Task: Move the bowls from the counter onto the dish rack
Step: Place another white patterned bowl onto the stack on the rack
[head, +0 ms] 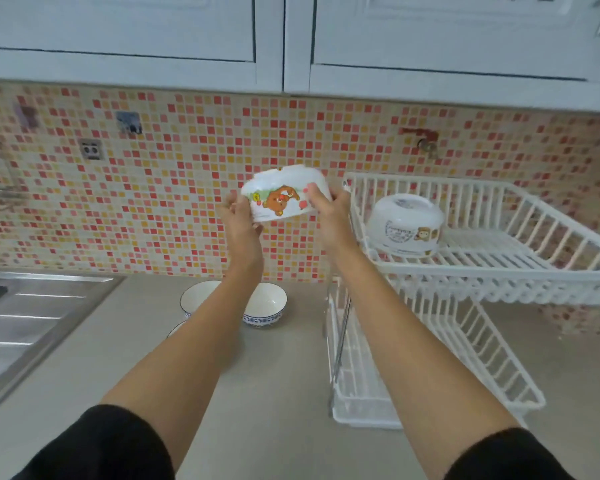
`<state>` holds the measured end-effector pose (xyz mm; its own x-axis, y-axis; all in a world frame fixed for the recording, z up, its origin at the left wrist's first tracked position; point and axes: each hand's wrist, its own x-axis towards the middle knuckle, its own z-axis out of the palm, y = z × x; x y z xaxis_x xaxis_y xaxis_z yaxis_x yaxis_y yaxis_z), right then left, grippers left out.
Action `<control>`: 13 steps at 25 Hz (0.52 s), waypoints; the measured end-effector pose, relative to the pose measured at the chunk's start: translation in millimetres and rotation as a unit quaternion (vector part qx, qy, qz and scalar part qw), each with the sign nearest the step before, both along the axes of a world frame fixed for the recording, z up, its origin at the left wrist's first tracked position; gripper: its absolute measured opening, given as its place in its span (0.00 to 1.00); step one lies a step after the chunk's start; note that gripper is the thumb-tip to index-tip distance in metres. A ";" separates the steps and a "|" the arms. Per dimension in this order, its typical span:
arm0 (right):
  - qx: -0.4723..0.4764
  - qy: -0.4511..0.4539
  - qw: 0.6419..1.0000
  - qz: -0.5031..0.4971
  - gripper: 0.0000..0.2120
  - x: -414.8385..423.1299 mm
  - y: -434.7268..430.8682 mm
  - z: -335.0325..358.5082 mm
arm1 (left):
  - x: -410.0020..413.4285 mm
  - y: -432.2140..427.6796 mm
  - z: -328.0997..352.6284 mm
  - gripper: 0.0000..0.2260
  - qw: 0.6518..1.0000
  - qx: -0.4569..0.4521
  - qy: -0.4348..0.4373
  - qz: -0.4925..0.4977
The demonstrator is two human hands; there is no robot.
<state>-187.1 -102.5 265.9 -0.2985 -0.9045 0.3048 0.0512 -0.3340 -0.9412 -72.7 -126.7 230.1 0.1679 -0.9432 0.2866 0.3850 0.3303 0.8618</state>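
A white bowl with a brown bear print (283, 199) is upside down in the air, just left of the white dish rack's upper tier (520, 251). My left hand (241, 225) grips its left side and my right hand (329, 216) grips its right side. Another white bear bowl (405, 223) sits upside down on the upper tier, near its left end. On the counter below my arms stand white bowls with blue rims: one (269, 304) between my forearms, one (196, 299) partly hidden by my left forearm, and a sliver of a third (176, 329).
The rack's lower tier (471, 344) sits on the grey counter (274, 375) with a drip tray (361, 410) under it. A steel sink drainboard (32, 323) lies at the left. White wall cabinets (291, 39) hang above the mosaic tile wall (174, 174).
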 end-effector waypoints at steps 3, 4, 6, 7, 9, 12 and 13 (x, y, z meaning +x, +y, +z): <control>-0.038 0.022 0.999 -0.016 0.11 -40.7 12.5 37.6 | -30.2 7.5 35.0 0.12 0.996 -0.077 -0.040 -0.025; -0.046 0.022 0.999 -0.014 0.11 -59.5 17.8 45.2 | -42.3 10.4 44.9 0.15 0.993 -0.093 -0.059 -0.035; -0.055 0.015 0.998 0.001 0.09 -98.4 32.6 56.6 | -67.5 19.0 57.3 0.19 0.987 -0.108 -0.101 -0.059; -0.056 0.018 0.998 -0.005 0.12 -118.0 38.3 58.5 | -79.1 24.9 61.1 0.18 0.983 -0.111 -0.131 -0.065; -0.048 0.039 0.998 -0.028 0.21 -159.2 51.2 56.0 | -107.9 30.9 63.6 0.11 0.973 -0.099 -0.193 -0.078; 0.000 0.103 0.994 -0.036 0.30 -206.9 58.7 41.1 | -140.0 31.0 61.9 0.23 0.953 -0.070 -0.279 -0.100; 0.015 0.120 0.992 -0.026 0.29 -219.3 60.4 36.0 | -147.5 30.5 60.6 0.27 0.948 -0.057 -0.294 -0.105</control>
<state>-406.4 -42.0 301.8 -0.2659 -0.8997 0.3461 -0.1925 -0.3022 -0.9336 -220.2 -96.2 290.8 -0.2402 -0.8958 0.3739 -0.0834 0.4028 0.9115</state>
